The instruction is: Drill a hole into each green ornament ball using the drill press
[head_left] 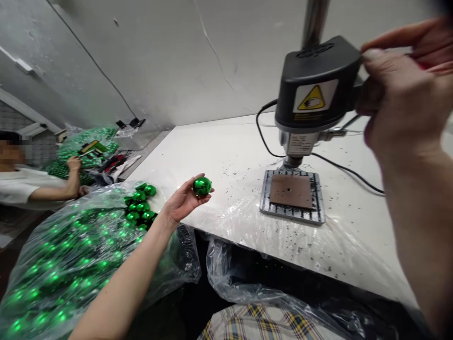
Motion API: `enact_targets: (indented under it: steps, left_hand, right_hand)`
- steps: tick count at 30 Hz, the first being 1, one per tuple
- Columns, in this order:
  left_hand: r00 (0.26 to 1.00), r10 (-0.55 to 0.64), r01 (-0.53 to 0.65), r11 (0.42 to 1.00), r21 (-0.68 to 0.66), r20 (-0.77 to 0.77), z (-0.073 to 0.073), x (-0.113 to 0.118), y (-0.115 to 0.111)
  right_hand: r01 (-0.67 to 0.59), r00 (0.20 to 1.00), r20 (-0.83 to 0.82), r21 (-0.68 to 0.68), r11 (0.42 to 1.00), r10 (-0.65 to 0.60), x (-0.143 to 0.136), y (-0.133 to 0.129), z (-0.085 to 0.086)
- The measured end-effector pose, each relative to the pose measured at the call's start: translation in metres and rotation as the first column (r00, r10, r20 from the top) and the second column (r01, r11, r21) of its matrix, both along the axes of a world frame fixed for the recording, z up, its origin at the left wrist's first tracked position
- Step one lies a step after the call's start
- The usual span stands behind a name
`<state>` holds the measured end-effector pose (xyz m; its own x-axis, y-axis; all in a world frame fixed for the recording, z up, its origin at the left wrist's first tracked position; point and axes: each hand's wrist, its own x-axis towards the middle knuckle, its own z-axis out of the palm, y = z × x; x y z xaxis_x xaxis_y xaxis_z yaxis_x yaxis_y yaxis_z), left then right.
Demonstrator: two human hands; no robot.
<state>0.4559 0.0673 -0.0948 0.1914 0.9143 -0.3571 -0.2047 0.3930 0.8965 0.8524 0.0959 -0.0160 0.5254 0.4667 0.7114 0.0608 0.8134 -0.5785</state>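
My left hand [186,198] holds a shiny green ball ornament [202,186] on its fingertips, palm up, above the table's near left part. Raised at the upper right, my right hand [406,75] has its thumb and forefinger closed against the side of a black bench drill press [314,89]. A bit of red shows within its fingers, but the gripped part is mostly hidden. Under the drill head, a brown board [292,191] with a small dark hole lies on the slotted metal base [266,193].
A clear plastic bag [81,255] full of green balls lies at the left. Dark shavings litter the white table [198,141], and a black cord [348,171] runs behind the base. At the far left a co-worker [35,186] sits near more green pieces. Plastic sheeting [244,288] drapes the front edge.
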Motion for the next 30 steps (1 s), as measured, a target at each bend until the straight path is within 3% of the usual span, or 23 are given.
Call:
enact_targets:
  steps: [3, 7, 12, 15, 20, 30]
  left_hand:
    - [0.99, -0.038, 0.046, 0.997, -0.055, 0.137, -0.014, 0.046, 0.008]
    - [0.98, -0.112, 0.129, 0.987, -0.093, 0.163, -0.026, 0.096, 0.017]
    - [0.971, -0.127, 0.149, 0.984, -0.095, 0.204, -0.046, 0.14, 0.029]
    - [0.982, -0.119, 0.127, 0.991, -0.052, 0.144, -0.06, 0.156, 0.035]
    - [0.975, -0.221, 0.219, 0.972, 0.088, 0.016, -0.076, 0.176, 0.039]
    - [0.92, -0.284, 0.353, 0.898, 0.261, -0.269, -0.091, 0.202, 0.043]
  right_hand:
    - [0.019, 1.0, 0.022, 0.034, 0.999, -0.02, -0.003, 0.0, 0.004]
    - [-0.037, 0.999, 0.032, 0.161, 0.986, 0.033, -0.007, -0.001, 0.004]
    - [0.02, 0.996, 0.091, -0.003, 1.0, -0.02, -0.009, -0.007, 0.004]
    - [0.048, 0.99, 0.133, -0.062, 0.997, -0.04, -0.007, -0.007, 0.005]
    - [0.02, 0.989, 0.147, -0.031, 0.999, -0.015, -0.004, -0.002, 0.004]
    - [0.084, 0.977, 0.199, -0.048, 0.995, -0.072, 0.0, 0.004, 0.0]
